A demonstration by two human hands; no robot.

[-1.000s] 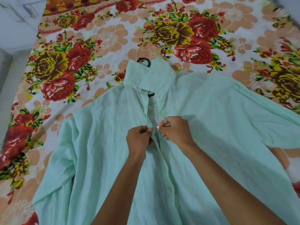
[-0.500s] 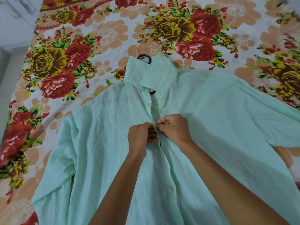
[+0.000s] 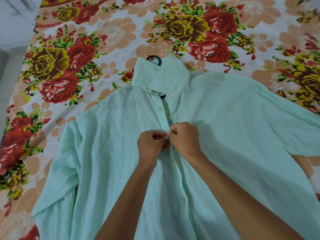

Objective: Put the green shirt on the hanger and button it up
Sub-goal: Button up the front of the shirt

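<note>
Green shirt [image 3: 225, 135] lies flat on bedsheet [image 3: 112, 32], hanger [image 3: 154, 58] hook poking past collar. You're mid-buttoning: left hand [image 3: 150, 146] & right hand [image 3: 185, 139] both pinch the placket at chest. Next, prob. seat this button, then move up; two above look undone.

The green shirt [image 3: 225, 129] lies flat on a flowered bedsheet [image 3: 110, 37], front side up. The black hanger hook [image 3: 154, 59] shows above the collar. The left hand [image 3: 151, 146] and the right hand [image 3: 185, 139] touch each other and pinch the shirt's front edges together.
</note>
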